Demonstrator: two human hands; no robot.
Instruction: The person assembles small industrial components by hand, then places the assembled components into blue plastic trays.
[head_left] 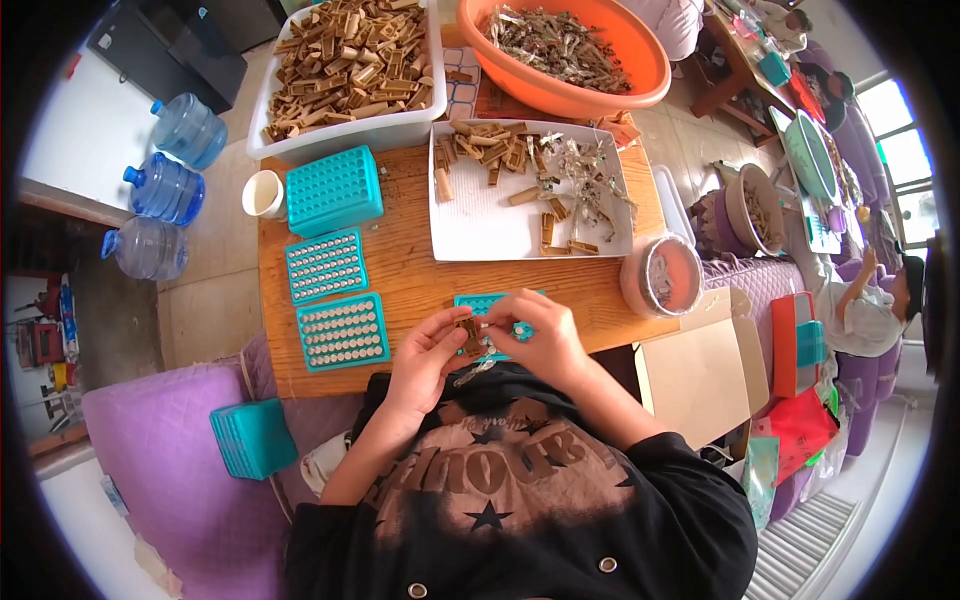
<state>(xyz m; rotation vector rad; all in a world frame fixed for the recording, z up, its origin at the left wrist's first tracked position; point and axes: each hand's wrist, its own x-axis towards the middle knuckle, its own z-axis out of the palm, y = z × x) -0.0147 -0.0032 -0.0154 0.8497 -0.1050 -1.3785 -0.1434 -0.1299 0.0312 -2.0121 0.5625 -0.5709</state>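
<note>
At the table's near edge, my left hand (425, 357) pinches a small golden-brown plastic shell (468, 335) between thumb and fingers. My right hand (548, 338) is closed at the shell's right side, its fingertips pressed together on something too small to make out. A clear, silvery strip (476, 371) dangles below the fingertips, over my black shirt. Partly hidden behind both hands lies a teal tray with holes (480, 299). Farther off, a shallow white box (470, 220) holds more brown shells and a tangle of clear, wiry pieces.
Left on the table are two teal trays (328, 265) of small round silvery pieces, a teal tray stack (335, 190) and a white cup (264, 194). Behind stand a white bin (345, 148) of brown shells and an orange basin (560, 98). A pink tub (640, 290) is at right.
</note>
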